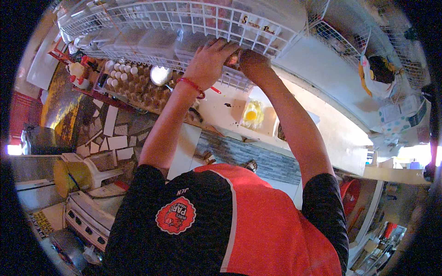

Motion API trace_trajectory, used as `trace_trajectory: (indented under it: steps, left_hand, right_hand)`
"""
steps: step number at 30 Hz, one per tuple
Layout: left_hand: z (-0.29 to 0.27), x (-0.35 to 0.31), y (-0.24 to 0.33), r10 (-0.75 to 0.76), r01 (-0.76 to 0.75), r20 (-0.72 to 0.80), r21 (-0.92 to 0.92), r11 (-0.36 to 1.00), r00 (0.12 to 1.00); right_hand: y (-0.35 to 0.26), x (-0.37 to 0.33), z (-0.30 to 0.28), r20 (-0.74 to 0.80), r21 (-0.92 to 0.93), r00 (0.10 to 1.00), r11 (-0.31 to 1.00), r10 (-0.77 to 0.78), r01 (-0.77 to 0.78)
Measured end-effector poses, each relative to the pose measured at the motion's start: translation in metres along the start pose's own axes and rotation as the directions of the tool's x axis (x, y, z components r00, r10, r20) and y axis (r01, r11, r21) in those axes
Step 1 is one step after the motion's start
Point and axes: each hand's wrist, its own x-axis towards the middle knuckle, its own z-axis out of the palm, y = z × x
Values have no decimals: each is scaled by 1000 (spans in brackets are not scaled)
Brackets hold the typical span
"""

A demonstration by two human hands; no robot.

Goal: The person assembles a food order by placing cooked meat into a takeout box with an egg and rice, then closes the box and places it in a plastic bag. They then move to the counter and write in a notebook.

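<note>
Both my arms reach up to a white wire rack (198, 25) at the top of the head view. My left hand (209, 62), with a red bracelet at its wrist, has its fingers bent at the rack's lower wires; what they close on is hidden. Close beside it is my right hand (254, 66), partly in shadow, its fingers out of sight among the wires. Between the hands shows a small patch of something reddish-orange (233, 60). Clear plastic containers (154, 43) sit in the rack, left of my hands.
Below lies a pale counter (225, 101) with an egg yolk and white in a clear container (252, 115). Egg trays (142, 89) holding several white eggs, and a round metal ladle (161, 75), are at the left. A bag (380, 76) hangs at the right.
</note>
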Motion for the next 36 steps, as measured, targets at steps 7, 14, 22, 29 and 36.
trace_trajectory:
  steps: [7, 14, 22, 29, 36]
  left_hand:
    - [3, 1, -3, -9, 7, 28, 92, 996, 1000]
    - [-1, 5, 2, -49, 47, 46, 38, 998, 998]
    - [-9, 7, 9, -49, 46, 38, 69, 997, 998]
    - [1, 5, 0, -5, 4, 24, 68, 998, 1000]
    - [4, 1, -5, 37, -38, 45, 8, 999, 998]
  right_hand:
    - [6, -37, -16, -67, 160, 997, 987, 40, -29]
    - [32, -51, 18, -213, 210, 950, 960, 229, -185]
    - [49, -48, 30, -188, 201, 949, 955, 254, -216]
    - [56, -64, 25, -368, 386, 920, 922, 135, 20]
    - [122, -189, 10, -302, 653, 884, 753, 357, -81]
